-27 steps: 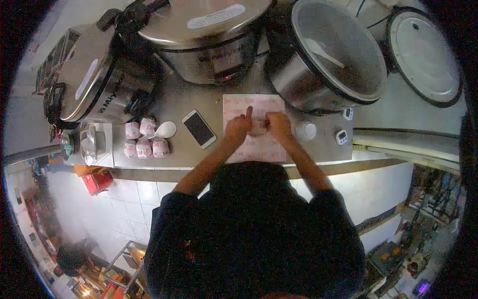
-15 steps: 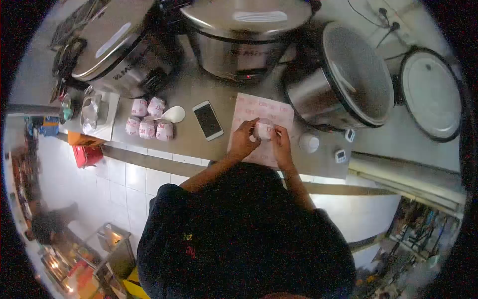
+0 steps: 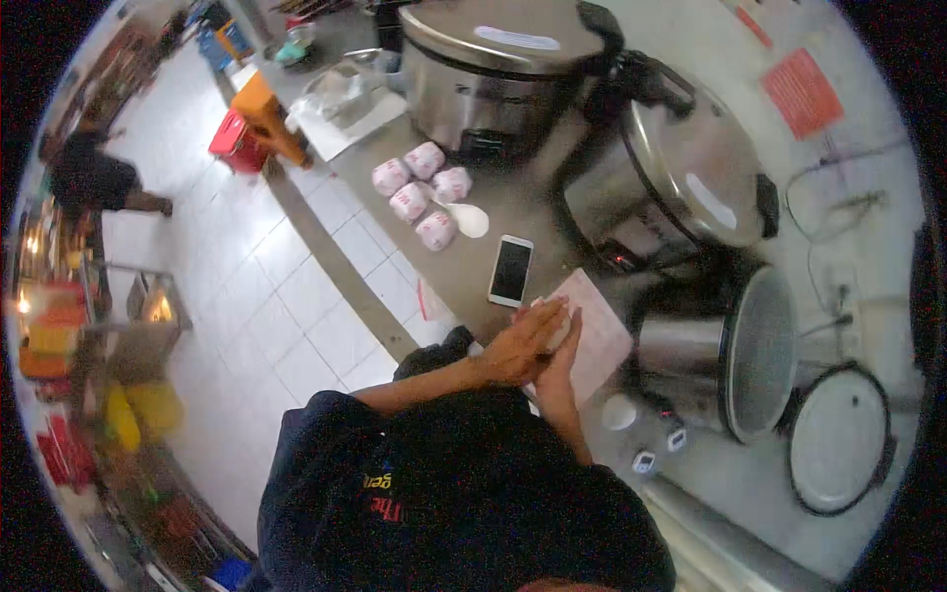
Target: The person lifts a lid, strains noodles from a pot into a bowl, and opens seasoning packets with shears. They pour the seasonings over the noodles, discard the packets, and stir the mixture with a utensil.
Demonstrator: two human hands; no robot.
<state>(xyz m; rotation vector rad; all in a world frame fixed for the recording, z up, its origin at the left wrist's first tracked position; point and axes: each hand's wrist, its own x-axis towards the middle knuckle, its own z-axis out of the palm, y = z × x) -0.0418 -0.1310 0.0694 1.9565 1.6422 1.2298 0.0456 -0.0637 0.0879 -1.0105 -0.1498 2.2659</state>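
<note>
My left hand (image 3: 523, 347) and my right hand (image 3: 560, 370) press together around a small paper-wrapped bundle (image 3: 559, 333). Only a pale sliver of it shows between the fingers. Beneath them lies a stack of pink printed wrapping paper (image 3: 600, 340), turned at an angle on the counter. Left of the hands is a white phone (image 3: 511, 269) with a dark screen. Beyond it several round bundles (image 3: 408, 202) in the same printed paper sit grouped together. A white rice paddle (image 3: 469, 219) rests against them.
Large steel rice cookers (image 3: 493, 79) line the back of the counter. One on the right stands uncovered, near a round lid (image 3: 839, 439). A white cup (image 3: 619, 411) and two small timers (image 3: 643, 462) sit right of the paper. Another person (image 3: 94, 178) is across the tiled floor.
The view has swung round to the left, bringing more of the floor into sight. My hands have closed in over the wrapped bundle, which showed plainly between the fingertips before.
</note>
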